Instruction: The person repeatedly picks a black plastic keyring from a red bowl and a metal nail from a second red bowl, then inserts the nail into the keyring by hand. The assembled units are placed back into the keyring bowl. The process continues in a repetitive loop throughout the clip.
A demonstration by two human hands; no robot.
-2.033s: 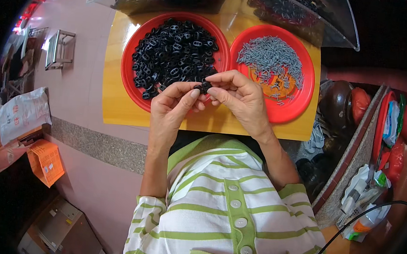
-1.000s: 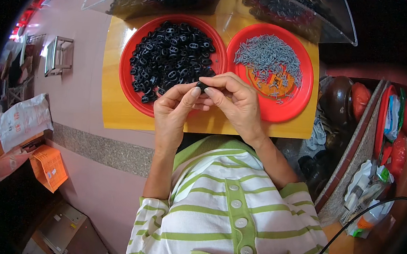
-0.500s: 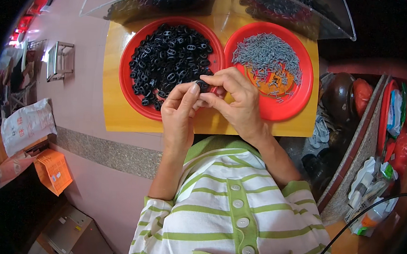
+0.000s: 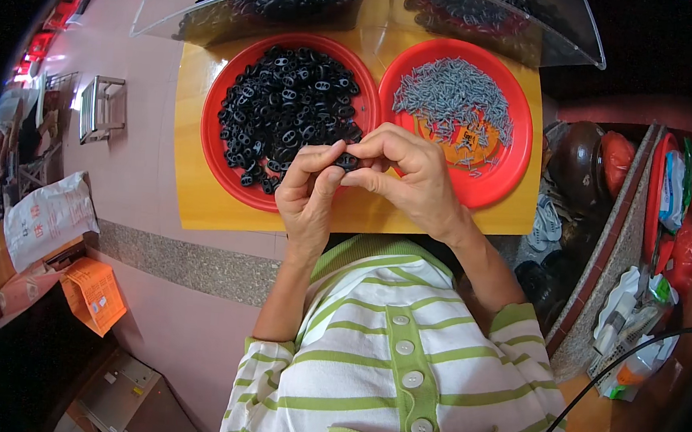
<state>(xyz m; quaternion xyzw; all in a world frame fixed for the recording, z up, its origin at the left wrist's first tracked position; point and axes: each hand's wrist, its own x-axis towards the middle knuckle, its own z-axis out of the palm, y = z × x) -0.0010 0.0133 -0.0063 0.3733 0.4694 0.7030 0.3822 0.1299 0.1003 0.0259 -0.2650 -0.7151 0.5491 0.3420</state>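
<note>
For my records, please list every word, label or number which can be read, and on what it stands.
I copy no wording, only its places.
White bag: reddish characters, blurred.
Orange package: white label, unreadably small.
Right plate: dark characters on orange centre, partly under screws.
Metal box: labels, unreadably small.

Black pieces [image 4: 285, 107], green-striped white shirt [image 4: 334, 380]

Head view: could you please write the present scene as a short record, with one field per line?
Left hand: pinches a small black part
Right hand: pinches the same part
Left tray: red, round, holds many black parts
Right tray: red, round, holds small grey screws
Surface: yellow table
Far side: clear container walls, black parts behind them
</note>
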